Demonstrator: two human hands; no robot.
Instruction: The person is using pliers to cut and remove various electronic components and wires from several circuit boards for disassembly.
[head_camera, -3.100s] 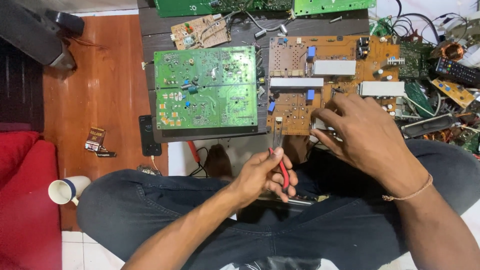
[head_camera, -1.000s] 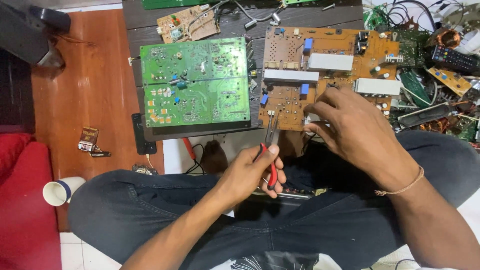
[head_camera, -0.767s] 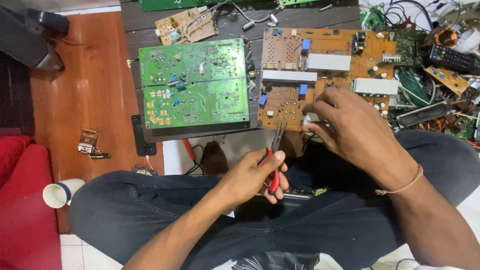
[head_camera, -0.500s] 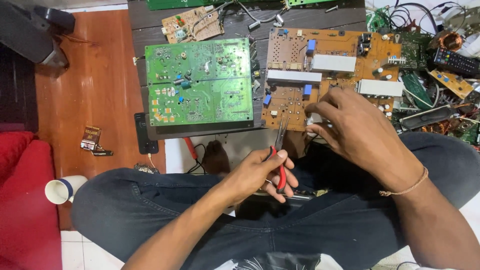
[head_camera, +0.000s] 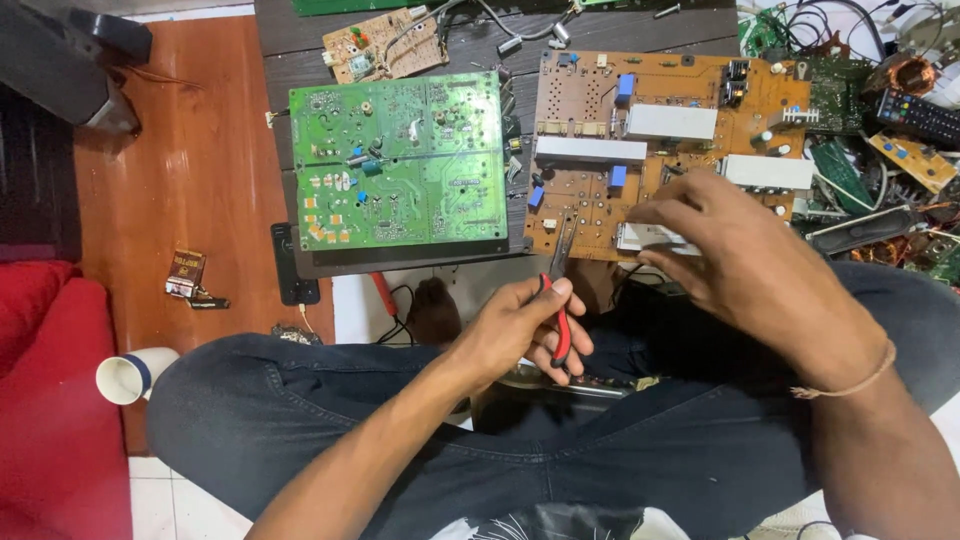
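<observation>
The left hand (head_camera: 520, 330) is closing its fingers around the red handles of a pair of small pliers (head_camera: 558, 290), whose thin metal tips are pointing away from the person and touching the near edge of an orange-brown circuit board (head_camera: 600, 190). That board is lying on the dark desk (head_camera: 290, 40), right of centre, carrying grey metal heat sinks, blue block components and rows of pale solder points across its copper-coloured face. The right hand (head_camera: 740, 265) is hovering over the board's near right corner, fingers curled and pinching a pale grey part (head_camera: 645, 238) at the edge. Just left of the orange-brown board, a green circuit board (head_camera: 400, 165) is lying flat. Farther right, a heap of wires and scrap boards (head_camera: 880, 130) is crowding the desk. On the wooden floor at near left, a paper cup (head_camera: 130, 375) is lying on its side beside a red cushion (head_camera: 50, 400).
</observation>
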